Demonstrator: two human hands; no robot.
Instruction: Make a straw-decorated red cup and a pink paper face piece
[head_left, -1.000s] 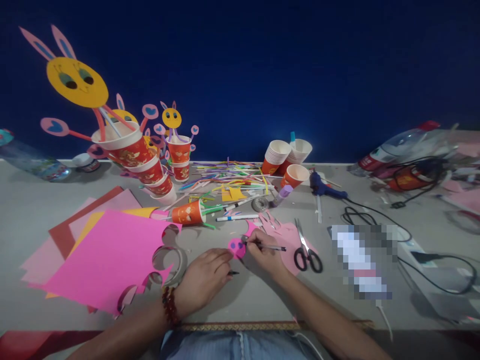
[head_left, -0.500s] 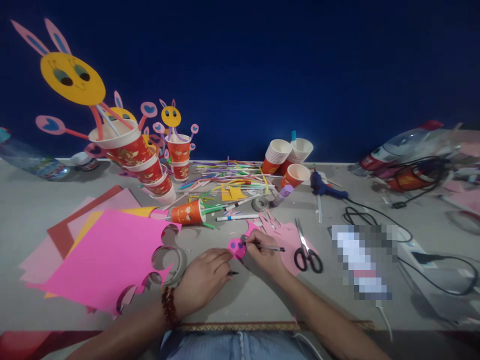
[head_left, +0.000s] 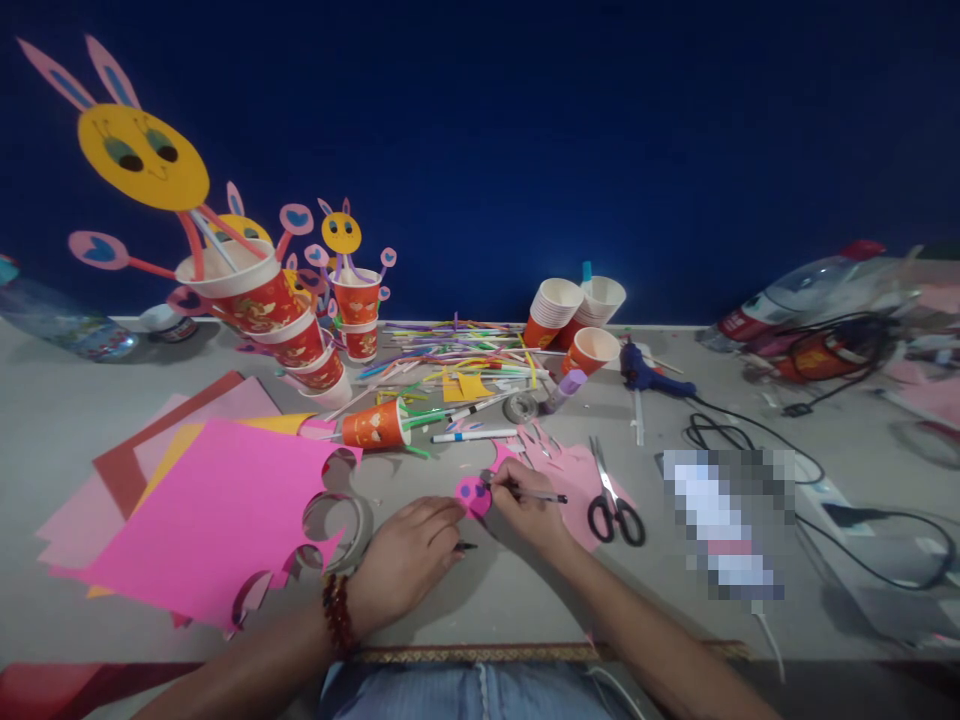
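Observation:
A small bright pink paper circle (head_left: 474, 499) with two dark blue shapes on it lies flat on the table. My left hand (head_left: 411, 552) holds it down with the fingertips at its left edge, the fingers close together. A thin dark tip (head_left: 466, 546), perhaps a pen cap, pokes out beside the left thumb; the rest is hidden. In a writing grip, my right hand (head_left: 525, 505) is closed around a pen (head_left: 546, 495), its point at the circle's upper right edge. Light pink paper scraps (head_left: 581, 490) lie under and beside this hand, with black-handled scissors (head_left: 615, 510) to their right.
Pink sheets (head_left: 217, 500) and a tape roll (head_left: 352, 530) lie left. Rabbit-faced cup figures (head_left: 142, 155) stand behind. Loose pipe cleaners (head_left: 457, 345), stacked cups (head_left: 555, 300), a marker (head_left: 474, 436) and a glue stick (head_left: 566, 390) occupy the back. Right are a glue gun (head_left: 652, 372) and cables.

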